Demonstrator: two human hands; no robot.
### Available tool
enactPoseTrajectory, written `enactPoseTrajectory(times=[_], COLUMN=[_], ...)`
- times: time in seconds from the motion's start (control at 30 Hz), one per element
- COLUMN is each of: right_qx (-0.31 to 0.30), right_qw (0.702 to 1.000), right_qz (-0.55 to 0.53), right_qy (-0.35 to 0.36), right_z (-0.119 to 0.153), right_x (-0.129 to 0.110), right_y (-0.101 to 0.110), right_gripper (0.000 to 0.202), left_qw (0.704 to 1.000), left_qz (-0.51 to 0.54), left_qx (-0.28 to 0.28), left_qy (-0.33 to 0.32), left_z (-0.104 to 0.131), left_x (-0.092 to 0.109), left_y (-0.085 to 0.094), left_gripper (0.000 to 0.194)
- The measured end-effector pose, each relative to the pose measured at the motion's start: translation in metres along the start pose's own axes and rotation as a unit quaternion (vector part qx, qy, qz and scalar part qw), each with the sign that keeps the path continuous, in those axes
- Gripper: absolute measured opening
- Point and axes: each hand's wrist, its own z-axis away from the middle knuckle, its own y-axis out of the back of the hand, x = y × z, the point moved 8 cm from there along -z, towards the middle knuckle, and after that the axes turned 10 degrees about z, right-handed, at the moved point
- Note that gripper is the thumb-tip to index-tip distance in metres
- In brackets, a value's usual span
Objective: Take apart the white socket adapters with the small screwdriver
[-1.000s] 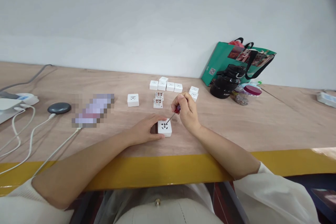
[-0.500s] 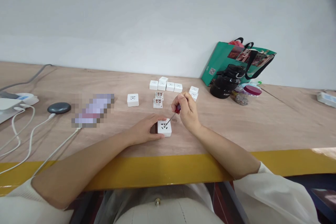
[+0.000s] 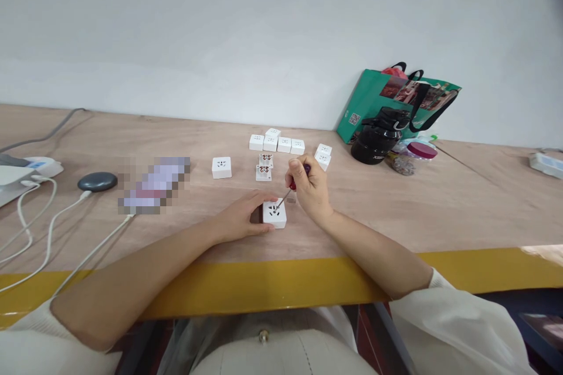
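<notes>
At a wooden table (image 3: 396, 205) against a pale wall (image 3: 211, 41), the left hand (image 3: 240, 218) grips a white socket (image 3: 275, 220) near the front edge; the right hand (image 3: 314, 192) clenches a screwdriver (image 3: 292, 186) at its face, work apparently unfinished. Two exposed inserts (image 3: 264, 174) lie beyond; other sockets (image 3: 284, 145) look assembled.

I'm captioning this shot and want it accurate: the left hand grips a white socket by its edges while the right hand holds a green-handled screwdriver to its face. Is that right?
Not quite: the head view shows the screwdriver has a dark red handle, not a green one. The left hand does grip the white socket, and the right hand holds the tool to its face.
</notes>
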Motion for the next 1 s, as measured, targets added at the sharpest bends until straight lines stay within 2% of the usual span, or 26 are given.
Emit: enactPoseTrajectory(times=[0.27, 0.4, 0.53, 0.67, 0.87, 1.0], right_qx=[-0.124, -0.181, -0.174, -0.190, -0.173, -0.182], right_qw=[0.990, 0.980, 0.980, 0.974, 0.962, 0.959], right_qz=[-0.020, -0.005, 0.013, 0.027, 0.122, 0.101], right_qy=[0.056, 0.083, 0.093, 0.121, 0.170, 0.192], right_z=[0.007, 0.008, 0.005, 0.007, 0.007, 0.010], right_x=[-0.014, -0.027, -0.033, -0.037, -0.042, -0.045], right_y=[-0.014, -0.020, -0.018, -0.019, -0.017, -0.019], right_gripper=[0.037, 0.029, 0.025, 0.034, 0.031, 0.037], left_qw=[0.999, 0.998, 0.998, 0.996, 0.995, 0.995], left_qz=[-0.030, -0.053, -0.065, -0.078, -0.077, -0.081], left_qx=[0.009, 0.001, 0.001, 0.008, 0.000, 0.014], left_qy=[-0.013, -0.017, -0.013, -0.051, -0.061, -0.064], left_z=[0.002, 0.002, 0.001, 0.002, 0.003, 0.003], left_x=[0.004, 0.003, 0.000, 0.004, 0.004, 0.004], left_y=[-0.001, -0.004, -0.006, -0.008, -0.010, -0.009], left_gripper=[0.050, 0.060, 0.055, 0.051, 0.050, 0.051])
